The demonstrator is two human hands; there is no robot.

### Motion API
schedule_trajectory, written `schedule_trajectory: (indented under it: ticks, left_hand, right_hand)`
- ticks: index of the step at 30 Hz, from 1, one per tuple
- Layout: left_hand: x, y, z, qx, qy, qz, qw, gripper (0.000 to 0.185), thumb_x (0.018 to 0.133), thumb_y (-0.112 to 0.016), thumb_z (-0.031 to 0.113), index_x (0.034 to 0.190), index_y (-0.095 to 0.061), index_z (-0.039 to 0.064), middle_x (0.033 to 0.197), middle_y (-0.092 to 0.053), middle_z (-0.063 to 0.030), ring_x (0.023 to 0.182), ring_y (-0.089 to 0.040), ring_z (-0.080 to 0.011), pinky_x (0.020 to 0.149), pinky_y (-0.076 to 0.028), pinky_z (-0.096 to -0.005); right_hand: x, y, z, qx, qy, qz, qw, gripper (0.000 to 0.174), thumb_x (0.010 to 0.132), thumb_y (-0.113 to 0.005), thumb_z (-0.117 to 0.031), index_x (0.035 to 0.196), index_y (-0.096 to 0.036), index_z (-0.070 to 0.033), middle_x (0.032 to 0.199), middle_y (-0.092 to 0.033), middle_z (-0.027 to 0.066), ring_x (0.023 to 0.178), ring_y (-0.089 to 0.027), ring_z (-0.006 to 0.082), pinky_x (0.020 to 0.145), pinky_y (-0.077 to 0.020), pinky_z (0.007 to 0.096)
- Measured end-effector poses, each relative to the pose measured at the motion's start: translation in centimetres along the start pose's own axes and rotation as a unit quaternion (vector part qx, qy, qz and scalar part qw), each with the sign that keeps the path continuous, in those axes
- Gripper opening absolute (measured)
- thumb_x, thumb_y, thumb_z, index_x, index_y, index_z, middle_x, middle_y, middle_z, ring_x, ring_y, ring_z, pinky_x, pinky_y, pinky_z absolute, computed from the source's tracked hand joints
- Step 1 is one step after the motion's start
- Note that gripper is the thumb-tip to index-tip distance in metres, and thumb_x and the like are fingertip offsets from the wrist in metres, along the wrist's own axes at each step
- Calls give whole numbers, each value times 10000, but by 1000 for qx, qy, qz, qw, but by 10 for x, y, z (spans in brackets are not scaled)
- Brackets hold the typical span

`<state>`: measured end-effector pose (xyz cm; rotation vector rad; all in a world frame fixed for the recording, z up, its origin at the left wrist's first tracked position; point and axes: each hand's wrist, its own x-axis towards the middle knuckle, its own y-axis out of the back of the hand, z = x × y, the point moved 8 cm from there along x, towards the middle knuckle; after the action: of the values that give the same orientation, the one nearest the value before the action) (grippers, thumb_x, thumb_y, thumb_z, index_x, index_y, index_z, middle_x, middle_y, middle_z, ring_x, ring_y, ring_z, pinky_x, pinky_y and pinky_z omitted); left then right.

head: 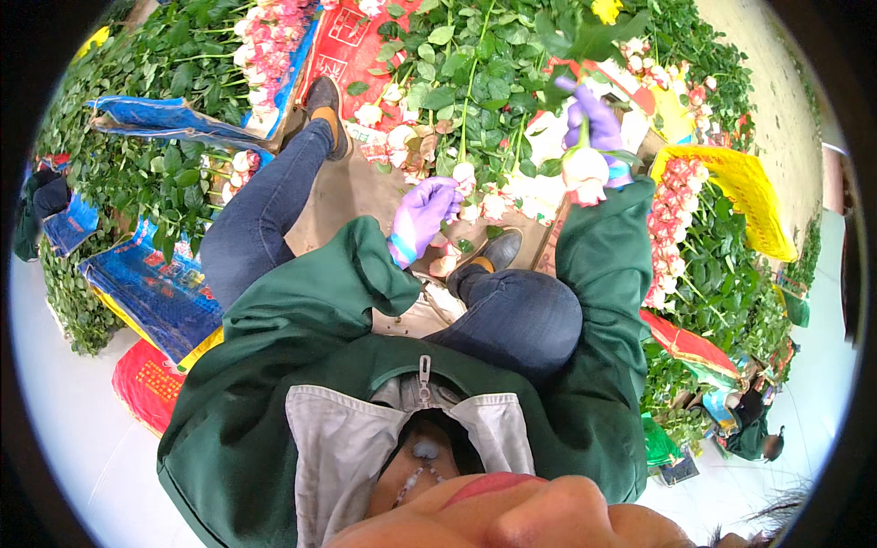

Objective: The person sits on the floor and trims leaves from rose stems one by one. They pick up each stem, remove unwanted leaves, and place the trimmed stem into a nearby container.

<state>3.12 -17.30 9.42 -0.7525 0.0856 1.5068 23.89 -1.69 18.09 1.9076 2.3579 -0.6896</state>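
My right hand [595, 123], in a purple glove, grips a rose stem just behind its bloom. That white and pink rose [586, 175] hangs head towards me, its blurred leaves rising beyond the hand. In a matching glove, my left hand [423, 214] has its fingers curled together close beside another pale rose [464, 175]. Whether anything is pinched between those fingers cannot be seen. In front of both hands lies a heap of long-stemmed roses [473, 89], their leafy stems pointing away and their blooms towards me.
At the right, pink roses [675, 219] lie in a row beside a yellow woven sheet [754, 198]. More blooms [270, 55] are lined up at the upper left. A blue woven sack [161, 281] is by my left leg. Another person [757, 428] is far right.
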Motion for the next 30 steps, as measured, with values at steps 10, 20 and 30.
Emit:
schedule_trajectory:
  ticks: [10,20,30]
  left_hand:
    - [-8,8,6,15,-24,-15,999,225,917,-482,181,1075,-522,26,906,-606,-47,784,-571,-105,682,-468,-238]
    - [-8,7,9,4,-38,-16,999,238,917,-470,177,1072,-521,3,897,-610,-62,780,-575,-112,683,-473,-237]
    - [6,14,2,5,-20,3,1000,238,912,-472,167,1080,-516,4,922,-614,-68,785,-584,-117,672,-472,-232]
  right_hand:
    - [-95,-78,20,-38,-98,31,994,292,895,-537,-277,1050,-590,-35,628,-586,0,382,-382,17,352,-277,159]
    - [18,-10,44,-219,107,-122,962,242,857,-546,-116,1064,-600,-2,828,-617,29,561,-501,64,456,-354,183]
    - [73,84,63,-283,-113,219,927,261,830,-529,-238,766,-597,6,656,-613,92,493,-501,130,483,-413,283]
